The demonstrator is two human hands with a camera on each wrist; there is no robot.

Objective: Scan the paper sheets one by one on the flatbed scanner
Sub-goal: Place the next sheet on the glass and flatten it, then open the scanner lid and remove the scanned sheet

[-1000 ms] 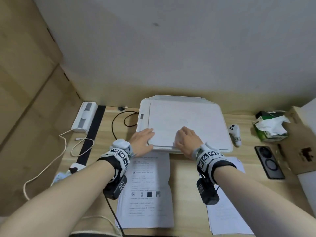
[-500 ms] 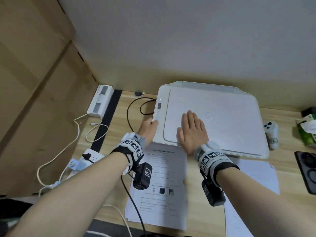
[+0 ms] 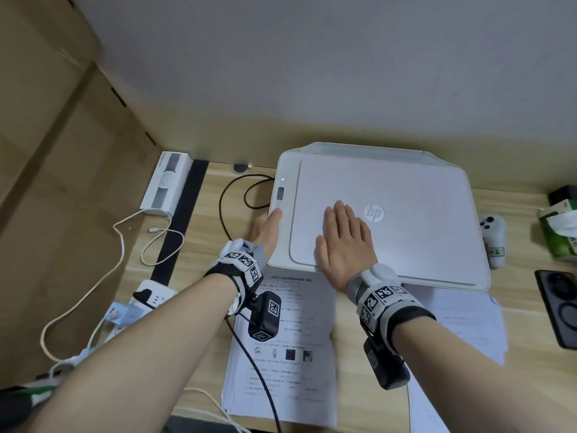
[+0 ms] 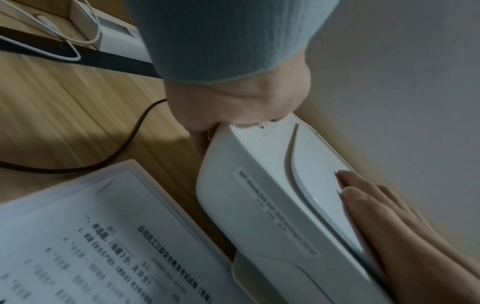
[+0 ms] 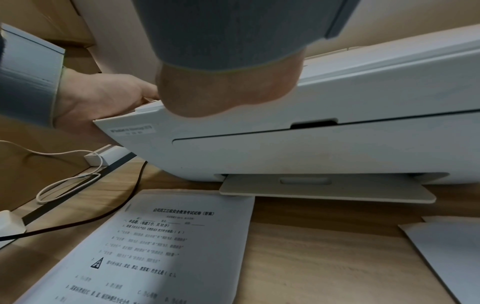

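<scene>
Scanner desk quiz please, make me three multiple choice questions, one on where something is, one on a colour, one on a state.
1. Where does the right hand lie?
A. flat on the scanner lid
B. on the phone
C. on the printed sheet

2. What colour is the scanner?
A. black
B. white
C. red

3. How is the scanner lid?
A. raised upright
B. removed
C. closed

Answers:
1 A, the palm and straight fingers rest beside the logo.
2 B, body and lid both look white.
3 C, it lies flat under the hand, while the left hand touches the scanner's left edge.
</scene>
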